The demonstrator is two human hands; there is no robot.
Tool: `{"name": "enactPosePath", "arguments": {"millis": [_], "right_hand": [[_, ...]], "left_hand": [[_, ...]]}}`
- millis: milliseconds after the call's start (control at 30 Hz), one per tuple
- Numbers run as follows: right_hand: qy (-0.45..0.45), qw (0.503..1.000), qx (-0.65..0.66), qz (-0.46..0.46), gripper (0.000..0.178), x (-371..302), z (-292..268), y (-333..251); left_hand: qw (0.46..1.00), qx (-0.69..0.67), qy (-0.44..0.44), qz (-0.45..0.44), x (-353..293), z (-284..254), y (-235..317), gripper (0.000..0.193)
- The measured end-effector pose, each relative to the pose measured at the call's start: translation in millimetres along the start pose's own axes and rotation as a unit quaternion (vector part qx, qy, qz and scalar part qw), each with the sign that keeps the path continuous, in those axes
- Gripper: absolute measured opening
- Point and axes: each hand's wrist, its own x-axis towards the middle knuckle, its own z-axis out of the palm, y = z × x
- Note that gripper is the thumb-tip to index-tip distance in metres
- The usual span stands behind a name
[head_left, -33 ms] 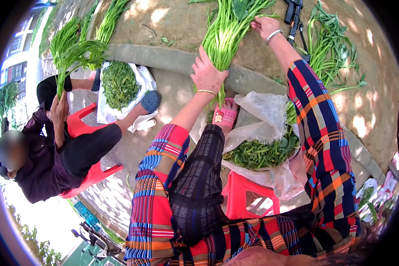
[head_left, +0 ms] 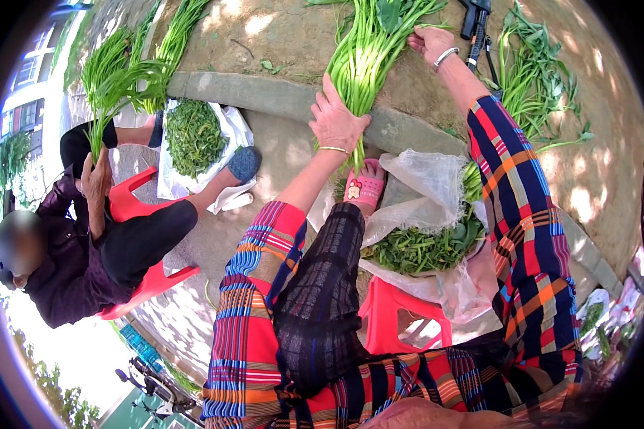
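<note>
The bundle of long green stems (head_left: 365,64) ran off the upper edge of the view, so its leafy end was cut off. The left hand (head_left: 338,123) was closed around the lower part, its back to the camera; the fingers curled round the left side and were partly hidden, while the thumb reached across the front. Most of the bundle's visible length lay above that grip, fanning up and to the right, and the stem ends poked out below the hand, just above a pink sandal (head_left: 361,187).

The right hand (head_left: 431,44) was at the bundle's upper right edge, fingers bent toward the leaves; whether it pinched a stem or merely touched one could not be told.

The plaid right sleeve (head_left: 522,186) covered part of a loose heap of greens (head_left: 529,93) on the ground. A black handle-like object (head_left: 476,21) beside it was cut off above, its kind unclear. Nearer the body, a translucent plastic bag (head_left: 426,179) partly covered chopped greens (head_left: 418,250). At left, a co-worker's hand (head_left: 96,179) grasped an upright bunch of greens (head_left: 100,129).
</note>
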Motion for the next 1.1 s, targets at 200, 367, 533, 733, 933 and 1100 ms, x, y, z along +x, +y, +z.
{"name": "enactPosePath", "arguments": {"millis": [200, 367, 533, 733, 933, 1100], "right_hand": [[-0.046, 0.977, -0.171, -0.116, 0.008, 13, 26, -18], [0.015, 0.993, -0.116, -0.013, 0.008, 21, 14, -11], [0.015, 0.986, -0.162, -0.038, 0.007, 8, 34, -23], [-0.013, 0.784, -0.557, -0.275, 0.013, 31, 16, -1], [-0.005, 0.576, -0.755, -0.314, 0.018, 27, 14, 5], [0.056, 0.778, -0.593, -0.198, 0.044, -35, 21, -1]], "left_hand": [[0.999, 0.011, -0.044, -0.007, 0, -7, 3, 0.109], [0.998, 0.017, -0.053, 0.03, 4, -5, 3, 0.107], [0.998, 0.005, -0.044, 0.05, 4, -3, -8, 0.106], [0.997, 0.009, -0.047, 0.06, 6, -1, -3, 0.106], [0.997, 0.041, -0.032, 0.05, 5, 3, -5, 0.105], [0.998, 0.043, -0.025, 0.026, 5, 3, -3, 0.105]]}}
